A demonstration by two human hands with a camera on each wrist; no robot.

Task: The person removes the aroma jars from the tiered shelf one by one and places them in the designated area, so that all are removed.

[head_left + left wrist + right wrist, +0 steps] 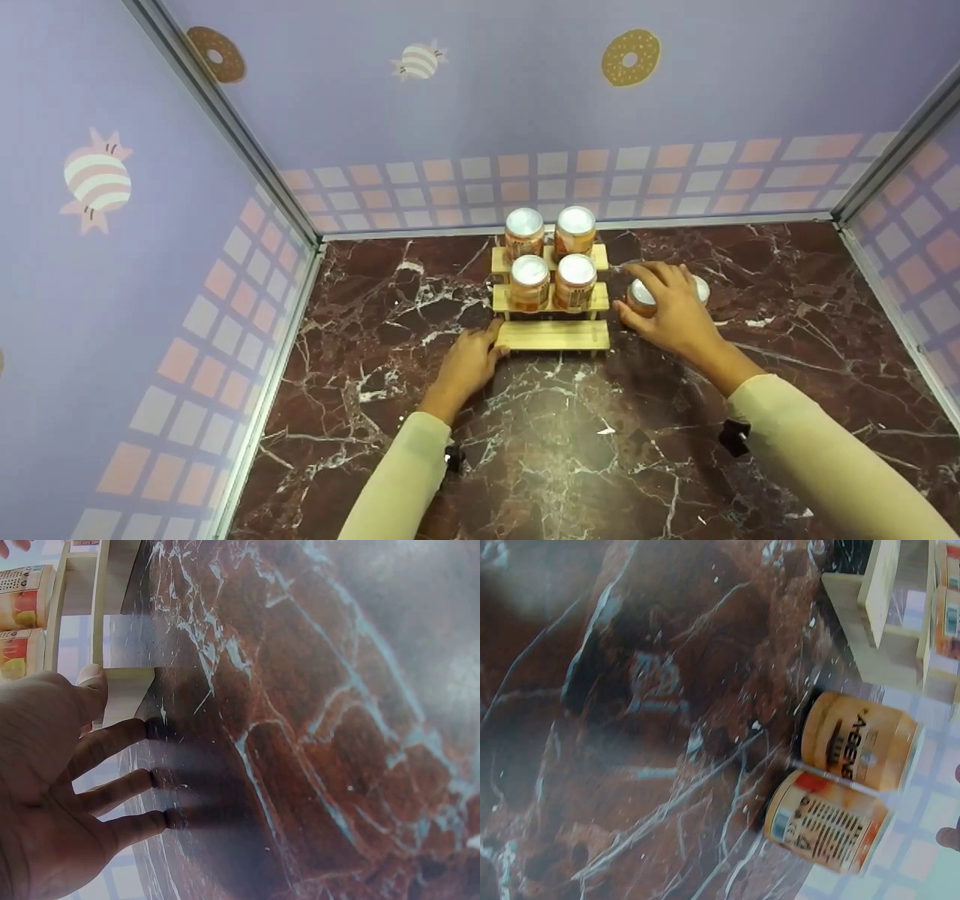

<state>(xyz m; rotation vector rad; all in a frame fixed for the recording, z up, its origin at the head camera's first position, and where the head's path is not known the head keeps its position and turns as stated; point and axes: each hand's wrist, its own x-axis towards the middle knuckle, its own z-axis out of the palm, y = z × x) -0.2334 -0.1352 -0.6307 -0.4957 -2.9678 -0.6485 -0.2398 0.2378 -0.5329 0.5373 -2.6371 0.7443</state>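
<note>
A small three-step wooden rack (pixel 553 336) stands on the marbled surface, its lowest step bare. Several short orange cans (pixel 530 285) with silver lids stand upright on its upper two steps. At the rack's lower left corner is my left hand (pixel 466 361); its thumb (pixel 93 686) touches the step's end, while other fingertips reach down to the tabletop. My right hand (pixel 673 311) hovers over two more cans to the right of the rack, fingers spread. In the right wrist view, one can (pixel 864 741) and a second can (pixel 826 823) stand side by side, fingertips (pixel 949 837) apart from them.
The dark red marbled tabletop (pixel 360 450) extends around the rack. A lilac back wall (pixel 510 97) with sweets and checks stands close behind it. Side panels (pixel 172 300) with metal edging close off the left and right.
</note>
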